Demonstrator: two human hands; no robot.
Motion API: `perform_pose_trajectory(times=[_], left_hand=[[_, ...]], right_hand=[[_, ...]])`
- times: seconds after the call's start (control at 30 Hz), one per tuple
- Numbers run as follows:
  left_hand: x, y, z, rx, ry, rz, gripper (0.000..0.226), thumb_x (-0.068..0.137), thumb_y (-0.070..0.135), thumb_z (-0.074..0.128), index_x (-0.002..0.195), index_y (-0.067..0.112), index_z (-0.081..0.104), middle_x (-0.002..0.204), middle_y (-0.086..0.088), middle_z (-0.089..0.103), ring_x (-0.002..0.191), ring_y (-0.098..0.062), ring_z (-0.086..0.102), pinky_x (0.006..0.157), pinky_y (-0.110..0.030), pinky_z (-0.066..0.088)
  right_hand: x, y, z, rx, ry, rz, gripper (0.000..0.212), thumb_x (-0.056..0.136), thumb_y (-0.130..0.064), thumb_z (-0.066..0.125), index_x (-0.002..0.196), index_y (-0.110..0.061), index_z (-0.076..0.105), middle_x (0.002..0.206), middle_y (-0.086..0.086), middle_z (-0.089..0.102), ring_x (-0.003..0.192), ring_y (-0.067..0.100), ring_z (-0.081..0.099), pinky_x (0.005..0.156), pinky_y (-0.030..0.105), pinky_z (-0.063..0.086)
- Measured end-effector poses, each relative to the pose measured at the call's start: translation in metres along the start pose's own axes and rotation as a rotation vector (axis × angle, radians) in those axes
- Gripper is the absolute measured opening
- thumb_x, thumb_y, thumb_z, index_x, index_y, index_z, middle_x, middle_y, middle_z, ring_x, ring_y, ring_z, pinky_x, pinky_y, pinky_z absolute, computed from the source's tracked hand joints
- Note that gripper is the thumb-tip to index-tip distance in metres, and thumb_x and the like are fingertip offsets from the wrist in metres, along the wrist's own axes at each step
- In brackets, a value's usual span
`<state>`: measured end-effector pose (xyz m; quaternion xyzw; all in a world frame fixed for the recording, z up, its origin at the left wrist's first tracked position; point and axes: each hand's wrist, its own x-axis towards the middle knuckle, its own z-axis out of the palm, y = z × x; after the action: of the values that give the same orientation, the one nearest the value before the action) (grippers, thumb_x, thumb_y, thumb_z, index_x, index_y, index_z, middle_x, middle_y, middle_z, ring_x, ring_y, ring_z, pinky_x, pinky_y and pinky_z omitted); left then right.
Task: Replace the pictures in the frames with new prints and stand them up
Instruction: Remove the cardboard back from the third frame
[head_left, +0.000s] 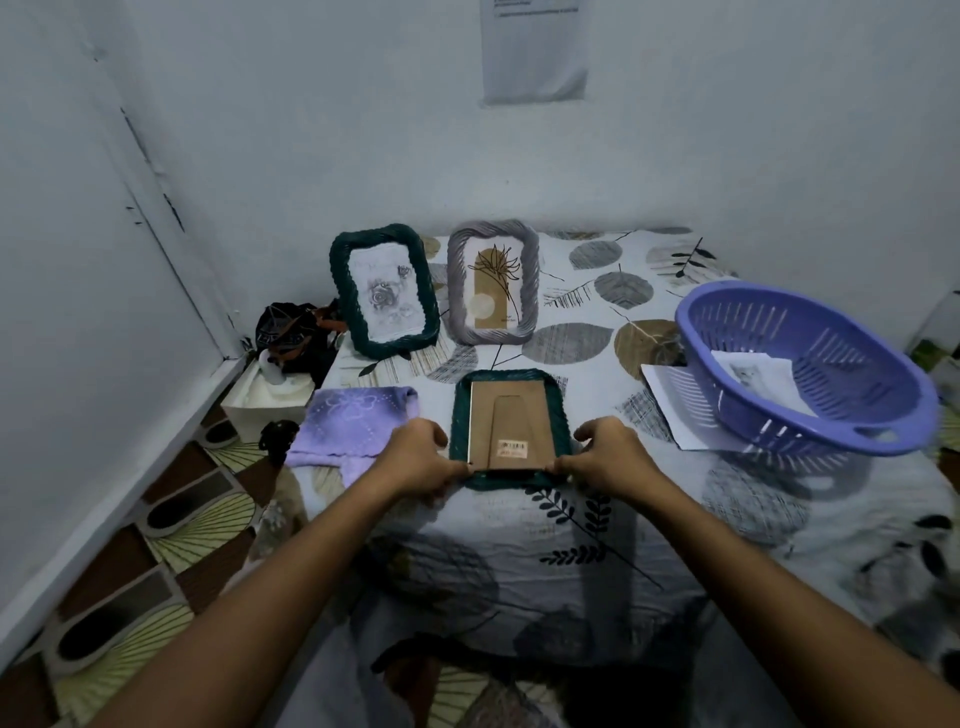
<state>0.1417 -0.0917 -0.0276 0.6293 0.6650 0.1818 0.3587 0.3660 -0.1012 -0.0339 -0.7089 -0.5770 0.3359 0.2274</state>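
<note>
A dark green woven frame lies face down on the table, its brown cardboard back with a stand flap and a barcode sticker facing up. My left hand pinches the back's near left corner and my right hand pinches its near right corner. Behind it, a second green frame with a grey rose print stands upright. Beside that stands a grey frame with a brown plant print.
A purple plastic basket at the right holds a paper print, with another sheet under it. A lilac cloth lies left of the flat frame. A black bag sits beyond the table's left edge, near the wall.
</note>
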Motion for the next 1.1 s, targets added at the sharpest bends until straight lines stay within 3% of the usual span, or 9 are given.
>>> perform_pose_trajectory(times=[0.07, 0.17, 0.3, 0.53, 0.6, 0.67, 0.8, 0.97, 1.1], left_hand=[[-0.006, 0.001, 0.003, -0.089, -0.034, -0.027, 0.031, 0.083, 0.011, 0.075, 0.099, 0.006, 0.049, 0.06, -0.017, 0.065, 0.036, -0.018, 0.057, 0.041, -0.027, 0.049], [-0.006, 0.001, 0.005, -0.23, -0.026, -0.077, 0.03, 0.082, 0.005, 0.074, 0.093, 0.006, 0.046, 0.065, -0.023, 0.063, 0.04, -0.024, 0.055, 0.043, -0.029, 0.047], [-0.006, 0.002, 0.005, -0.387, -0.034, -0.119, 0.027, 0.084, -0.001, 0.07, 0.095, 0.004, 0.046, 0.069, -0.027, 0.059, 0.042, -0.022, 0.05, 0.04, -0.027, 0.043], [-0.004, 0.001, 0.013, -0.431, 0.01, -0.13, 0.027, 0.083, -0.009, 0.065, 0.086, 0.005, 0.043, 0.059, -0.024, 0.055, 0.037, -0.021, 0.044, 0.036, -0.024, 0.04], [0.0, -0.001, 0.015, -0.455, 0.032, -0.14, 0.022, 0.084, -0.011, 0.062, 0.082, 0.003, 0.045, 0.055, -0.023, 0.056, 0.033, -0.022, 0.043, 0.039, -0.028, 0.042], [0.001, -0.002, 0.017, -0.494, 0.051, -0.158, 0.018, 0.084, -0.012, 0.058, 0.082, 0.001, 0.046, 0.052, -0.022, 0.054, 0.032, -0.022, 0.043, 0.041, -0.031, 0.044], [0.001, -0.003, 0.018, -0.591, 0.034, -0.192, 0.018, 0.088, -0.015, 0.049, 0.087, 0.003, 0.045, 0.06, -0.021, 0.048, 0.034, -0.018, 0.039, 0.04, -0.028, 0.04], [0.003, -0.001, 0.014, -0.511, -0.011, -0.223, 0.016, 0.091, -0.011, 0.046, 0.088, 0.004, 0.044, 0.06, -0.02, 0.052, 0.034, -0.022, 0.046, 0.035, -0.026, 0.043], [0.002, 0.005, -0.001, -0.318, -0.123, -0.192, 0.012, 0.092, -0.006, 0.054, 0.085, 0.002, 0.048, 0.063, -0.021, 0.058, 0.036, -0.019, 0.053, 0.033, -0.021, 0.039]], right_hand=[[-0.002, -0.001, -0.001, 0.038, -0.03, 0.027, 0.041, 0.071, -0.021, 0.084, 0.091, 0.01, 0.066, 0.078, 0.026, 0.07, 0.059, 0.028, 0.064, 0.056, 0.042, 0.056], [-0.004, -0.004, -0.002, 0.086, -0.05, 0.06, 0.03, 0.07, -0.017, 0.084, 0.076, 0.009, 0.068, 0.067, 0.025, 0.069, 0.053, 0.031, 0.064, 0.051, 0.036, 0.055], [-0.001, -0.01, -0.003, 0.149, -0.072, 0.114, 0.032, 0.067, -0.014, 0.086, 0.077, 0.01, 0.068, 0.068, 0.024, 0.069, 0.057, 0.033, 0.067, 0.062, 0.046, 0.06], [0.004, -0.01, -0.004, 0.241, -0.139, 0.211, 0.029, 0.068, -0.005, 0.084, 0.081, 0.012, 0.065, 0.07, 0.029, 0.068, 0.065, 0.038, 0.07, 0.073, 0.047, 0.06], [0.004, -0.01, -0.004, 0.258, -0.144, 0.227, 0.027, 0.071, -0.002, 0.081, 0.083, 0.013, 0.064, 0.072, 0.031, 0.067, 0.063, 0.037, 0.069, 0.067, 0.043, 0.06], [0.006, -0.009, -0.004, 0.294, -0.145, 0.242, 0.023, 0.073, 0.001, 0.078, 0.083, 0.014, 0.061, 0.072, 0.032, 0.066, 0.054, 0.034, 0.066, 0.053, 0.037, 0.059], [0.008, -0.004, -0.003, 0.363, -0.159, 0.261, 0.017, 0.078, 0.006, 0.072, 0.084, 0.012, 0.057, 0.061, 0.03, 0.061, 0.043, 0.029, 0.063, 0.038, 0.026, 0.051], [0.009, -0.002, -0.004, 0.411, -0.196, 0.277, 0.01, 0.083, 0.008, 0.065, 0.085, 0.013, 0.057, 0.057, 0.027, 0.063, 0.041, 0.026, 0.063, 0.035, 0.023, 0.049], [0.009, -0.003, -0.008, 0.348, -0.212, 0.273, 0.013, 0.081, 0.004, 0.069, 0.082, 0.011, 0.059, 0.055, 0.023, 0.061, 0.038, 0.023, 0.059, 0.038, 0.024, 0.05]])
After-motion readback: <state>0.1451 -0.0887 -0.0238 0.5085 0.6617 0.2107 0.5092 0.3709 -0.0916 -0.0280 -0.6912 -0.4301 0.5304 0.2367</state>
